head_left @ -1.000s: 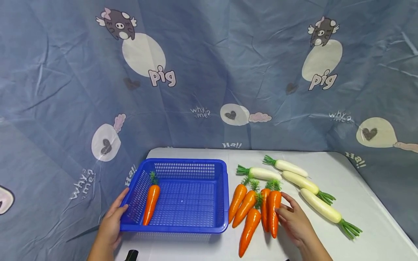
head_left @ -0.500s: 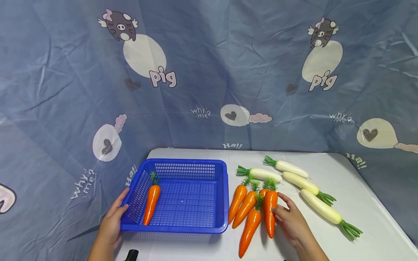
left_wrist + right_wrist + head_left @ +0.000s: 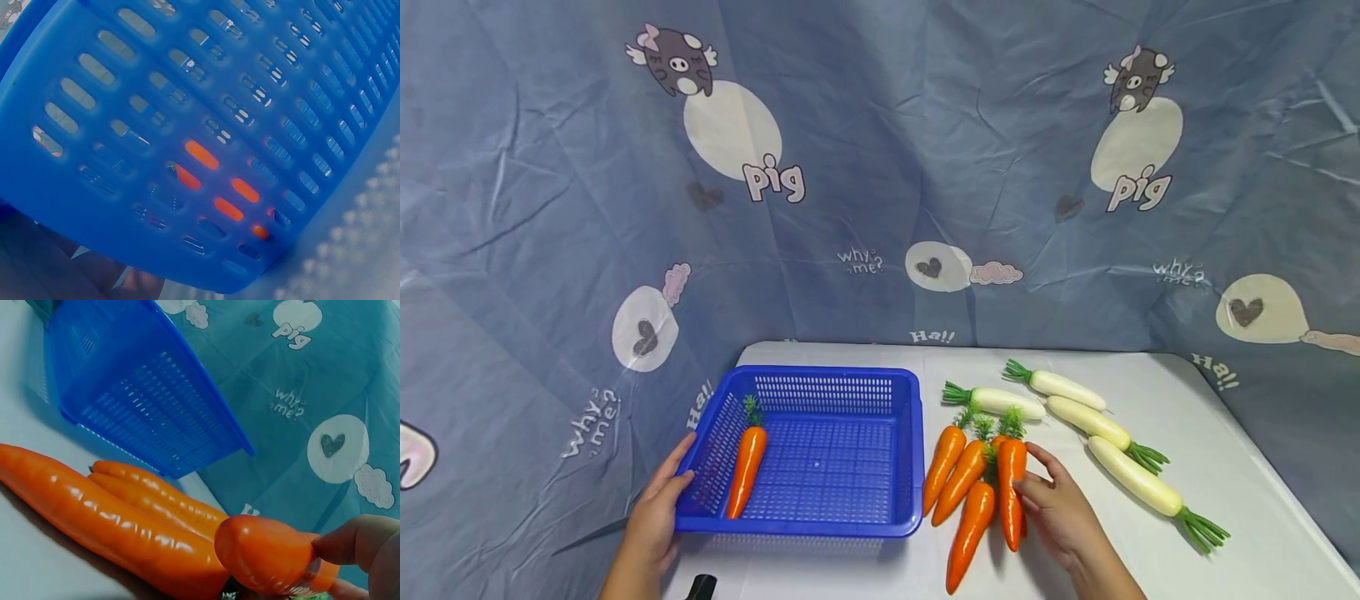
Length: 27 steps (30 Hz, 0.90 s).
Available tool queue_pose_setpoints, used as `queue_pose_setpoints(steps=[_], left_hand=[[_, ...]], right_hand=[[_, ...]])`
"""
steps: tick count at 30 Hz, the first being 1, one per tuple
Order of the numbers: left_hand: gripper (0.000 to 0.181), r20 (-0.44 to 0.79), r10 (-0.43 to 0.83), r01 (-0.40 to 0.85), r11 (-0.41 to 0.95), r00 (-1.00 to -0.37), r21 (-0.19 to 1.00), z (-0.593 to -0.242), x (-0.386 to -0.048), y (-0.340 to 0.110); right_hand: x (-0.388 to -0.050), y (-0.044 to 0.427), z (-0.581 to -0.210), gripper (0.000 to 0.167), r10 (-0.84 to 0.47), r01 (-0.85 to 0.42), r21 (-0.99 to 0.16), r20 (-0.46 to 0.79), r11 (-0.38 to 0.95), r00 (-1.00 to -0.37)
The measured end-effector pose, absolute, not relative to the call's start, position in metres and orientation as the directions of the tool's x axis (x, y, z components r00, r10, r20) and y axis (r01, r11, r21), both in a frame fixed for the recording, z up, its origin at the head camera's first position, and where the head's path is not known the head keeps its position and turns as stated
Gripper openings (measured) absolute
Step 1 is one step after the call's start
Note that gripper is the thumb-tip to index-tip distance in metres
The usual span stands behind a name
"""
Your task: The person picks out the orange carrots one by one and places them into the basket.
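Note:
My left hand point(image 3: 653, 512) grips the left side of a blue plastic basket point(image 3: 797, 527), thumb at the rim. Inside, at the left, lies one orange carrot point(image 3: 748, 471) with a green top; in the left wrist view its orange shows through the basket's slots point(image 3: 244, 189). My right hand point(image 3: 1060, 508) pinches another carrot point(image 3: 1012, 492) between thumb and fingers, just above the table. That carrot point(image 3: 262, 553) points its tip at the camera in the right wrist view. Below and behind it a carrot is mostly hidden. Several loose carrots point(image 3: 972, 533) lie between basket and right hand.
Several white radishes point(image 3: 1131, 471) with green stems lie on the white table point(image 3: 1240, 467) at the right and behind the carrots. A blue printed cloth point(image 3: 865, 167) hangs around the back and sides. A small black object point(image 3: 703, 587) shows at the bottom edge.
My right hand has moved left with the carrot it pinches, shifting it over the neighbouring carrot and toward the basket. The left hand and basket have stayed in place.

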<state>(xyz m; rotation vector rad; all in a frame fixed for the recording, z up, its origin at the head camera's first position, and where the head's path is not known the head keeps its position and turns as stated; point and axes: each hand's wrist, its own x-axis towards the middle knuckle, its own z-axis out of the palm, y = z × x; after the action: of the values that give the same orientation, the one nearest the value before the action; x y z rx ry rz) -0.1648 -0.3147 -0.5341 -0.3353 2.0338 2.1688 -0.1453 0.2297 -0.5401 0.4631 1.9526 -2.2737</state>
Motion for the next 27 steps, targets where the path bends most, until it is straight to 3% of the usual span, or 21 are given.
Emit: queue_pose_setpoints(steps=[27], left_hand=[[0.056, -0.253, -0.050, -0.249, -0.080, -0.966, 0.965, -0.535, -0.164, -0.314]], right_hand=[[-0.150, 0.203, -0.530, 0.078, 0.094, 0.291, -0.933, -0.316, -0.211, -0.944]])
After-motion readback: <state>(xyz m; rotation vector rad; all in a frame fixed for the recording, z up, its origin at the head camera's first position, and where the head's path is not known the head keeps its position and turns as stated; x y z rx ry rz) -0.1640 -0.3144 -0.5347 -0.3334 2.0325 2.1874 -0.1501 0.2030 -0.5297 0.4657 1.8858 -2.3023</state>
